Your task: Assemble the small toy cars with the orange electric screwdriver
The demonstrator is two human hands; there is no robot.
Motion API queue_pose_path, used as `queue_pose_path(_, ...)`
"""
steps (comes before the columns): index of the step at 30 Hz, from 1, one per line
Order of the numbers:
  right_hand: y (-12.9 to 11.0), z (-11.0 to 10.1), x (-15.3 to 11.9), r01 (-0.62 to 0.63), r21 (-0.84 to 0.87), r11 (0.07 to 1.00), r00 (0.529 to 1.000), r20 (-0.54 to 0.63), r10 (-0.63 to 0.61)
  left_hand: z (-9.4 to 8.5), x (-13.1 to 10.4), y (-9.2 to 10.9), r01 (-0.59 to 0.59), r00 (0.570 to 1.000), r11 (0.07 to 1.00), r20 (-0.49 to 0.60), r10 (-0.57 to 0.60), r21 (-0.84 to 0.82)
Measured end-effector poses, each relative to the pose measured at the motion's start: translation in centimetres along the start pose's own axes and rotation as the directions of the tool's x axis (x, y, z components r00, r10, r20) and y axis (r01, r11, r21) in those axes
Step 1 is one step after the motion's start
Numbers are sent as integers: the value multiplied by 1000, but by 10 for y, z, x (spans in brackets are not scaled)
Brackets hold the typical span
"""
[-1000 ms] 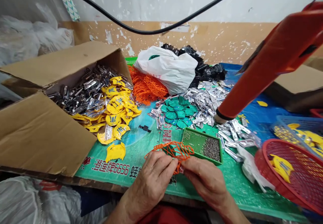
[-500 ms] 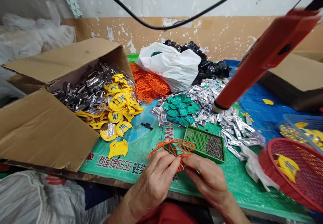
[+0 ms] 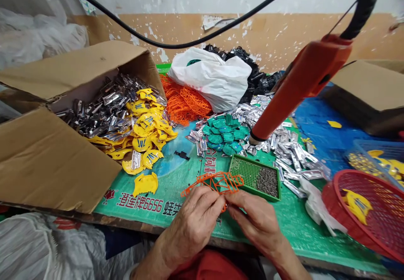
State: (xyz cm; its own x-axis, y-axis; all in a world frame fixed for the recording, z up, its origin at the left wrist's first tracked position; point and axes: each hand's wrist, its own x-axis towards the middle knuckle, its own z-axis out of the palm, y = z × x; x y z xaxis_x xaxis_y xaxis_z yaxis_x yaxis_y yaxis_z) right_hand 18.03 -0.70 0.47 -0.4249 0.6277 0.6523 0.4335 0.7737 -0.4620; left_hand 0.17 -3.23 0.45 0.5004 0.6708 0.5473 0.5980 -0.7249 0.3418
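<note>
An orange plastic lattice frame (image 3: 217, 182) is held low over the green table cover, near the front edge. My left hand (image 3: 197, 212) is closed on the frame's near side, thumb and fingers pinched together. Close beside it, my right hand (image 3: 255, 217) is also closed, its fingertips at the frame's near right part. A small bit between the fingertips is too hidden to name. Just beyond my right hand lies a green perforated tray (image 3: 246, 168) with small dark screws (image 3: 267, 181) in its right half. A red-orange power screwdriver (image 3: 290, 94) hangs tip down over silvery parts.
At left, a cardboard box (image 3: 66, 153) spills dark, silvery pieces and yellow plates (image 3: 147, 124). Teal parts (image 3: 225, 132), silvery strips (image 3: 293, 158), orange frames (image 3: 186, 103) and a white bag (image 3: 210, 80) lie behind. A red basket (image 3: 334, 183) stands right; a black cable (image 3: 176, 45) hangs across.
The screwdriver has swung left and more upright, and the cable hangs lower. My hands keep their grip on the orange frame with hardly any shift; the view has moved slightly.
</note>
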Motion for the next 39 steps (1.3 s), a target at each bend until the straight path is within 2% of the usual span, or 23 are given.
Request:
queue_pose_path(5,-12,2,-6,-38,-335,941,996,60,62,1,1,-1,39,998,999,52,-41,33)
queue_pose_path(8,-19,4,-8,-43,-423,905,996,53,73,2,0,-2,64,994,998,84,-64,12)
queue_pose_path(10,-18,5,-10,-60,-377,924,992,82,98,3,-1,-2,76,994,997,83,-75,-12)
queue_pose_path(13,-10,6,-12,-119,-222,968,983,112,147,1,-4,-2,70,997,997,-25,-70,15)
queue_pose_path(16,-3,6,-16,-153,-126,980,986,42,160,-2,-9,-2,102,976,984,-204,-71,146)
queue_pose_path(18,-1,7,-20,-160,-120,980,987,-19,159,-2,-12,-2,158,956,964,-279,-95,214)
queue_pose_path(21,-3,9,-25,-159,-144,977,985,-83,148,0,-15,-3,201,946,945,-303,-119,258)
queue_pose_path(26,-6,10,-32,-154,-148,977,983,-119,137,5,-13,-1,174,944,946,-319,-81,275)
queue_pose_path(28,-6,10,-33,-137,-152,979,984,-134,117,7,-12,1,168,926,946,-373,-55,278)
queue_pose_path(31,-6,12,-33,-162,-143,976,980,-143,142,11,-13,3,236,865,927,-499,-62,293)
queue_pose_path(34,-6,14,-32,-257,-94,962,958,-152,241,15,-13,3,302,834,936,-526,-167,182)
queue_pose_path(37,-8,17,-31,-325,-1,946,934,-157,321,20,-10,3,320,852,938,-394,-346,-132)
queue_pose_path(39,-10,19,-30,-354,54,934,922,-148,358,25,-8,3,369,830,845,-273,-487,-386)
